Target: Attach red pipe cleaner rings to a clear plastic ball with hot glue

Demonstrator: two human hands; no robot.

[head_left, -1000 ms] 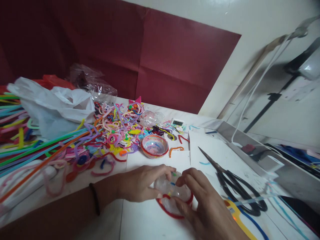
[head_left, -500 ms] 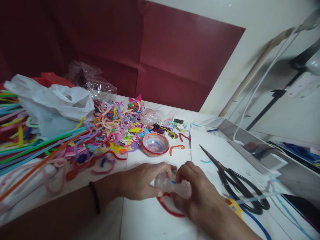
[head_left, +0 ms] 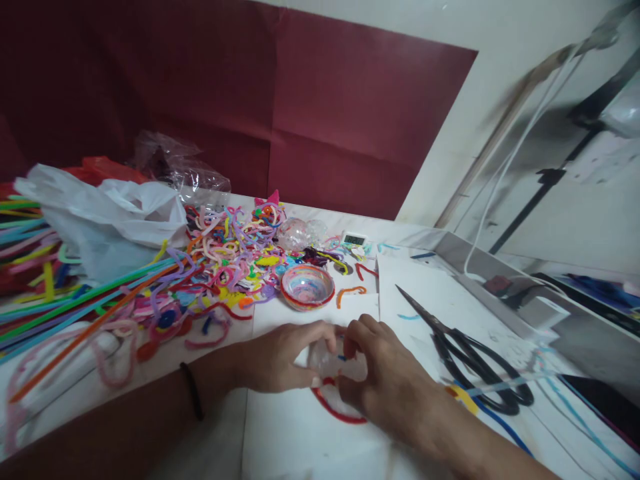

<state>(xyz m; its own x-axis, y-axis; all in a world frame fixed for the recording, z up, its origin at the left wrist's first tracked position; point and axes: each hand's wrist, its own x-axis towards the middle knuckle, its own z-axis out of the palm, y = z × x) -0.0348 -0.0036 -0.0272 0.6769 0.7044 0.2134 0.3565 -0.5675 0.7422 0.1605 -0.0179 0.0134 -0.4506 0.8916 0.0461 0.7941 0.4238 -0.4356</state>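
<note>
My left hand (head_left: 290,357) and my right hand (head_left: 380,367) meet low in the middle of the view. Both have their fingers curled round a translucent, whitish object (head_left: 327,363) with a small blue spot on it; its kind I cannot make out. Just below it shows a curved red rim (head_left: 345,418), partly covered by my right hand. A small bowl (head_left: 307,288) with a red rim and swirled blue, pink and white inside stands beyond my hands.
Pipe cleaners (head_left: 115,280) and colourful craft bits (head_left: 235,253) heap at the left, beside a white plastic bag (head_left: 110,213). Large black-handled scissors (head_left: 465,353) lie at the right, pointing away. A small digital timer (head_left: 354,239) stands at the back. Bent orange pipe cleaner (head_left: 350,291) lies near the bowl.
My right hand has moved slightly left, closer to my left hand, on the translucent object. The view has shifted a little; the things on the table stay as they were.
</note>
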